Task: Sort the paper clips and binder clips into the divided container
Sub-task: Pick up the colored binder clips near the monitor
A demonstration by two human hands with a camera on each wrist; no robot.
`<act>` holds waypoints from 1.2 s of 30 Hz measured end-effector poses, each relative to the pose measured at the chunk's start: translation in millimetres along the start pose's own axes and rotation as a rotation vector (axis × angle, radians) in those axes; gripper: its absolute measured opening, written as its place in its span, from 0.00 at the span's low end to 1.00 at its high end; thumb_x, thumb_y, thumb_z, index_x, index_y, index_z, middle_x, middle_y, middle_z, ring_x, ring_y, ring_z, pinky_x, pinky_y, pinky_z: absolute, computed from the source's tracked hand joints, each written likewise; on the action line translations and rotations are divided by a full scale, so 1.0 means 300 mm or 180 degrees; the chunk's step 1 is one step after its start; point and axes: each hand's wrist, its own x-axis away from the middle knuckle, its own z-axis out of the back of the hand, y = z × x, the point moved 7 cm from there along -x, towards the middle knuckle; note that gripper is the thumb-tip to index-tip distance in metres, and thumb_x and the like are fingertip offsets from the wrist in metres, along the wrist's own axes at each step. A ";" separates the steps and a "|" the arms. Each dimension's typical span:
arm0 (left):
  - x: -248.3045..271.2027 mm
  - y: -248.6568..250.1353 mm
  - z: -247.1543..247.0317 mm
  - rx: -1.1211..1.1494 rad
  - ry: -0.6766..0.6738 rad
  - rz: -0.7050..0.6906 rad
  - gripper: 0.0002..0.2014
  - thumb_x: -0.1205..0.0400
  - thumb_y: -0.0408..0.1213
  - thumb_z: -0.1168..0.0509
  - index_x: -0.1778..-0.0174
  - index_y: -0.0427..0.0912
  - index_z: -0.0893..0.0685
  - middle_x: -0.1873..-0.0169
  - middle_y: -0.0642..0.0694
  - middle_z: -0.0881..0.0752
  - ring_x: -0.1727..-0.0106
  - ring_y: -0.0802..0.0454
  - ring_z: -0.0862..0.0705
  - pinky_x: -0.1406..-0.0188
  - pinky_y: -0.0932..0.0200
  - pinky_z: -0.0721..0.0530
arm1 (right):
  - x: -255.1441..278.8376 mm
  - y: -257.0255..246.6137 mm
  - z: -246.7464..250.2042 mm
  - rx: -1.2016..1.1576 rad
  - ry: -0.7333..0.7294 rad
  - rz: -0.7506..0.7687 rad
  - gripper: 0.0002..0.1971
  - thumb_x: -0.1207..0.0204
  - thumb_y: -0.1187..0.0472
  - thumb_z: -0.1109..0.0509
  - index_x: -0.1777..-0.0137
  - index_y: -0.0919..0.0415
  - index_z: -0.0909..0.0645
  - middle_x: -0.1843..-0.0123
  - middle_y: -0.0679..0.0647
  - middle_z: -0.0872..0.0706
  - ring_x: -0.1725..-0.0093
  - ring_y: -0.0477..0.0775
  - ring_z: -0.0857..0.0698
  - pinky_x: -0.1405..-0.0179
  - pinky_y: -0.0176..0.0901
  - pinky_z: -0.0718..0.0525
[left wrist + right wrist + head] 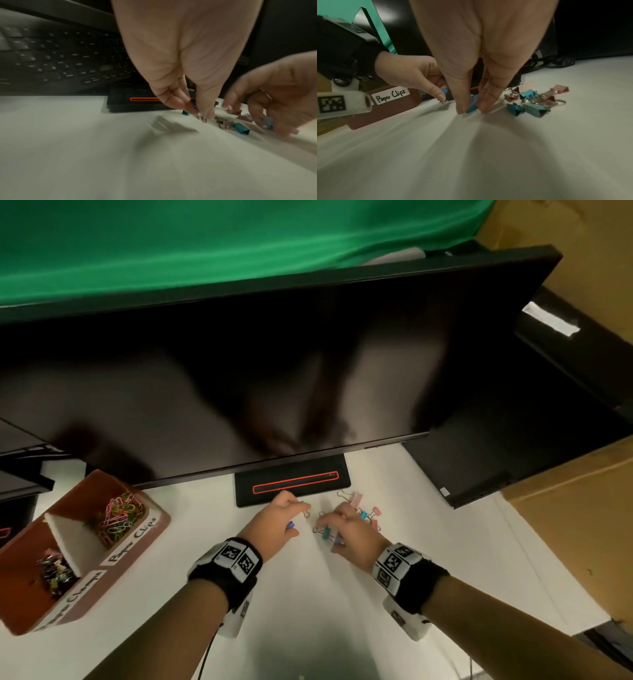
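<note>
white desk (428,542), divided container (20,607): paper clips (118,517), binder clips (54,571) apart

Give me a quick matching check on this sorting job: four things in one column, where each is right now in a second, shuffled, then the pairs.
Things:
1. paper clips
2. left hand
3. right hand
4. loose binder clips

Places or states:
A. pinching a blue binder clip at the table
B. heaped on the table beside the right hand
C. in the far compartment of the container
D. holding a blue clip, fingers on a wire handle

Pairs: 1-C, 2-D, 3-A, 4-B
</note>
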 end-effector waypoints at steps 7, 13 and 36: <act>-0.052 -0.010 -0.032 -0.0409 -0.0047 0.0055 0.15 0.20 0.33 0.35 0.37 0.44 0.20 0.38 0.50 0.29 0.47 0.51 0.19 0.38 0.58 0.22 | -0.087 -0.028 -0.017 0.0150 -0.0019 -0.0048 0.18 0.24 0.67 0.32 0.34 0.59 0.21 0.36 0.60 0.28 0.44 0.63 0.18 0.36 0.45 0.20; 0.020 -0.105 -0.026 -0.0213 0.0190 0.0429 0.04 0.19 0.38 0.36 0.51 0.44 0.19 0.44 0.49 0.28 0.51 0.53 0.21 0.42 0.66 0.24 | -0.110 -0.049 -0.046 0.0339 -0.0253 -0.0123 0.11 0.22 0.61 0.32 0.42 0.63 0.17 0.37 0.60 0.25 0.45 0.62 0.18 0.38 0.45 0.20; 0.300 -0.241 -0.001 0.0551 0.0341 0.0565 0.07 0.26 0.36 0.28 0.61 0.48 0.21 0.66 0.57 0.25 0.67 0.62 0.25 0.64 0.76 0.27 | -0.134 -0.180 -0.144 0.0476 -0.0676 0.0107 0.21 0.23 0.61 0.32 0.29 0.56 0.25 0.36 0.59 0.23 0.38 0.60 0.21 0.35 0.42 0.26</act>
